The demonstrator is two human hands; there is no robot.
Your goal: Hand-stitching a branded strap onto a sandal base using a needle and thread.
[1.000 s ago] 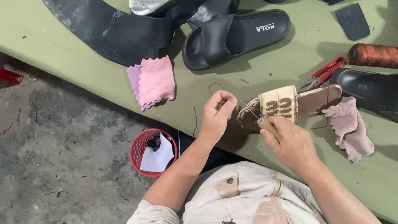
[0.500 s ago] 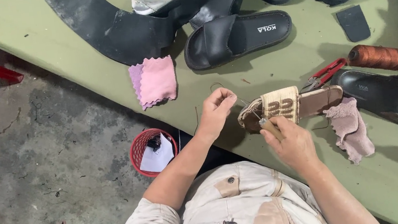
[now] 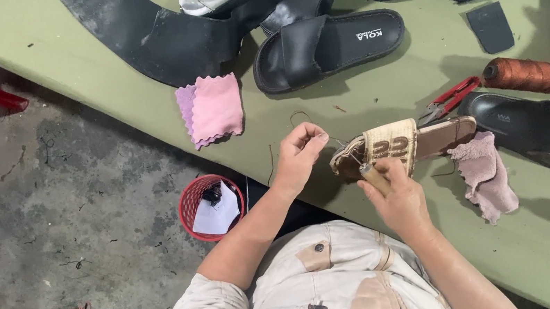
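tan sandal lies between pink cloth and red snips.

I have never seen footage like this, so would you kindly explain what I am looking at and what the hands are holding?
There is no machine here: a camera worn on a person's head looks down at their two bare hands over a green table. The left hand pinches a thin thread. The right hand grips a wooden-handled tool against a beige-strapped sandal. Around it lie a pink cloth, a black slide sandal, red snips, a spool of brown thread, a pinkish rag and more black footwear. A red basket sits on the floor below.
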